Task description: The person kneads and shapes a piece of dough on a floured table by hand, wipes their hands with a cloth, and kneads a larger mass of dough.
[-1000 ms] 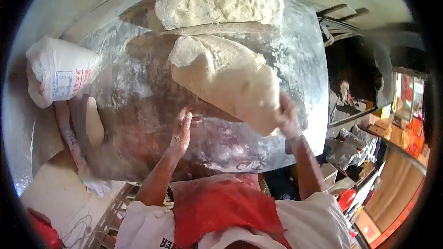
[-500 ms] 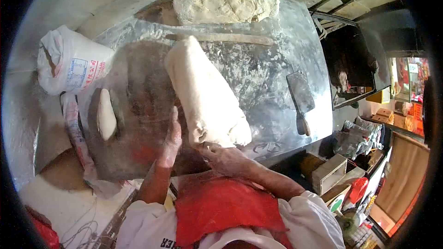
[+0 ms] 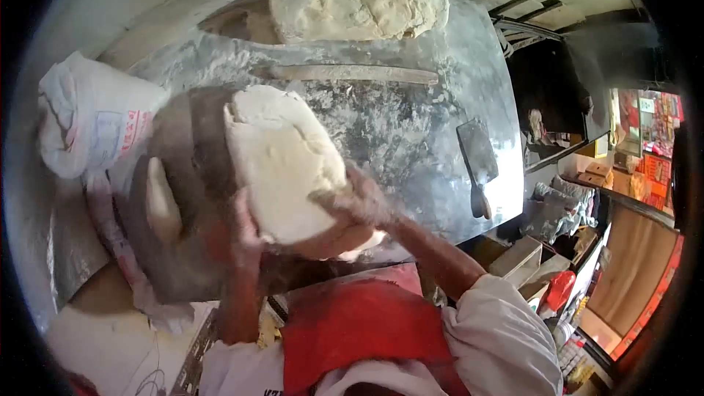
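Note:
A large pale slab of dough is tilted up in front of me, its broad, slightly creased face toward the camera. My left hand holds its lower left edge, the fingers partly hidden and blurred. On the other side, my right hand grips the lower right edge, fingers bent over it. Part of the dough's underside hangs below, close to the front of the table.
At the back of the floured metal table lies another dough slab, with a rolling pin before it. A cleaver rests at right. On the left are a small dough piece and a white sack.
The dough roll has been swung up and turned, now showing a broad flat face further left. My right hand moved up its right side; my left hand shifted left and now meets its edge.

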Action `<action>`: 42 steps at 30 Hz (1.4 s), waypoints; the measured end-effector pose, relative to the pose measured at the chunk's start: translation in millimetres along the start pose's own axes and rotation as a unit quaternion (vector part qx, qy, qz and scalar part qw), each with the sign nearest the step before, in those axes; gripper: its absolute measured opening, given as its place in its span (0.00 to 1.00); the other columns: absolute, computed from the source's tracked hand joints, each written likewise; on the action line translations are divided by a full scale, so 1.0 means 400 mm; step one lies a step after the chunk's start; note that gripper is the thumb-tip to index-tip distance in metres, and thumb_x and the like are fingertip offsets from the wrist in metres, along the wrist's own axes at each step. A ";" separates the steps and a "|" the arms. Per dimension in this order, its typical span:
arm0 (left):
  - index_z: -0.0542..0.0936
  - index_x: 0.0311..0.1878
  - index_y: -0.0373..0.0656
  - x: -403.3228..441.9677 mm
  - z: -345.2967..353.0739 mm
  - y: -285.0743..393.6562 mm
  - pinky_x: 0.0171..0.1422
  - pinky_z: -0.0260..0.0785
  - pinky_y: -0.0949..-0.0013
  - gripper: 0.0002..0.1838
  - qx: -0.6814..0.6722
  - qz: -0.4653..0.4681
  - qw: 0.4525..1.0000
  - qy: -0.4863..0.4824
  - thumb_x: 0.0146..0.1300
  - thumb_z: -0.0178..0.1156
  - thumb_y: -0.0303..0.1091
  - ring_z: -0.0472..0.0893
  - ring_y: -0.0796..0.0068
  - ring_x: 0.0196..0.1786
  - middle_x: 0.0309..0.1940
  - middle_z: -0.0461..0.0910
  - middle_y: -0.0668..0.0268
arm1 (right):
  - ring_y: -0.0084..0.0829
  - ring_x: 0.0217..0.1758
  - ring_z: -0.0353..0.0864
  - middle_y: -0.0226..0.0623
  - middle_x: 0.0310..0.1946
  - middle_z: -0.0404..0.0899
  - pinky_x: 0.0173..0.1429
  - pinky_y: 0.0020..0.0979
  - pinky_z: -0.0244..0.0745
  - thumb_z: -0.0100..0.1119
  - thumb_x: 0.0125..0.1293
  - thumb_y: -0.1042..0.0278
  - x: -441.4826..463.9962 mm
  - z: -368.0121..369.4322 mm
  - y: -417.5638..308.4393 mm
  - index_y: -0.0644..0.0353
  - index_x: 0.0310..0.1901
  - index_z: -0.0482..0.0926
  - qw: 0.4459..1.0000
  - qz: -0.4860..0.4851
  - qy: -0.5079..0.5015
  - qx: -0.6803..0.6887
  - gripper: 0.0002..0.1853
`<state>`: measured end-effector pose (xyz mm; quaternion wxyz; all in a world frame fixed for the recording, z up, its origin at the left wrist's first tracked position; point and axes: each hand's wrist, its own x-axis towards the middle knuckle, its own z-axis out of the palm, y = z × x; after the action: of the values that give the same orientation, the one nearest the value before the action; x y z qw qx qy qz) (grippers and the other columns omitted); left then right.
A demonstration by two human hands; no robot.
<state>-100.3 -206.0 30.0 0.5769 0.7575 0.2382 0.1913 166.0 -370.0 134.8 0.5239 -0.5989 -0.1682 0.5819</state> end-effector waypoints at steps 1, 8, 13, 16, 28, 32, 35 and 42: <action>0.55 0.78 0.38 -0.004 -0.043 -0.015 0.77 0.59 0.51 0.50 0.024 0.005 1.000 0.006 0.66 0.61 0.64 0.65 0.55 0.73 0.70 0.65 0.55 | 0.44 0.60 0.82 0.56 0.61 0.77 0.68 0.50 0.79 0.75 0.56 0.37 -0.021 0.024 -0.058 0.65 0.77 0.53 0.999 0.031 0.009 -0.021 0.58; 0.69 0.72 0.38 0.186 -0.274 -0.080 0.70 0.67 0.60 0.25 -0.149 -0.406 0.888 0.158 0.81 0.45 0.42 0.74 0.62 0.63 0.66 0.72 0.55 | 0.48 0.75 0.66 0.46 0.71 0.69 0.78 0.49 0.63 0.65 0.68 0.42 0.152 -0.067 0.043 0.55 0.73 0.66 0.918 -0.068 0.015 -0.390 0.39; 0.65 0.77 0.43 0.383 -0.045 0.130 0.76 0.58 0.56 0.29 0.325 -0.144 0.926 0.129 0.78 0.47 0.46 0.66 0.59 0.72 0.72 0.66 0.57 | 0.51 0.71 0.67 0.47 0.69 0.68 0.70 0.59 0.65 0.56 0.73 0.43 0.329 -0.488 0.012 0.52 0.68 0.69 0.617 -0.138 0.277 -0.723 0.30; 0.62 0.80 0.49 0.426 0.012 0.161 0.82 0.48 0.46 0.35 0.619 -0.069 0.782 -0.020 0.74 0.50 0.51 0.57 0.53 0.81 0.79 0.59 0.56 | 0.49 0.64 0.72 0.45 0.58 0.73 0.64 0.54 0.69 0.58 0.73 0.49 0.301 -0.528 -0.005 0.54 0.60 0.72 0.704 -0.057 0.184 -0.684 0.23; 0.61 0.81 0.59 0.412 0.000 0.154 0.82 0.44 0.39 0.41 0.536 -0.056 0.842 0.013 0.64 0.63 0.47 0.53 0.45 0.81 0.81 0.53 0.63 | 0.45 0.43 0.80 0.44 0.45 0.75 0.41 0.44 0.79 0.67 0.67 0.55 -0.075 -0.600 0.148 0.59 0.54 0.74 0.774 -0.047 0.287 -0.562 0.21; 0.61 0.80 0.58 0.410 -0.009 0.121 0.81 0.45 0.40 0.40 0.542 -0.046 0.839 0.017 0.65 0.62 0.48 0.54 0.48 0.81 0.81 0.55 0.64 | 0.43 0.46 0.78 0.39 0.46 0.79 0.48 0.43 0.77 0.68 0.67 0.62 0.109 -0.677 -0.201 0.58 0.51 0.80 0.678 -0.312 0.277 -0.605 0.15; 0.63 0.79 0.57 0.396 -0.009 0.096 0.80 0.48 0.41 0.38 0.609 -0.038 0.792 0.025 0.67 0.60 0.50 0.56 0.51 0.81 0.80 0.56 0.63 | 0.51 0.57 0.78 0.50 0.55 0.79 0.59 0.51 0.73 0.67 0.68 0.50 0.211 -0.657 -0.395 0.55 0.61 0.77 0.601 -0.311 0.445 -0.587 0.26; 0.60 0.80 0.56 0.408 0.007 0.115 0.80 0.45 0.37 0.36 0.604 -0.105 0.790 0.024 0.72 0.55 0.51 0.54 0.48 0.81 0.81 0.54 0.61 | 0.52 0.54 0.77 0.55 0.54 0.74 0.55 0.51 0.74 0.64 0.70 0.49 0.011 -0.771 0.019 0.56 0.69 0.70 0.724 -0.140 0.340 -0.584 0.31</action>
<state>40.5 -123.4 76.1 0.0124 0.9172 0.3966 -0.0350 433.3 -502.9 56.4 0.1679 -0.9137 -0.3672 0.0459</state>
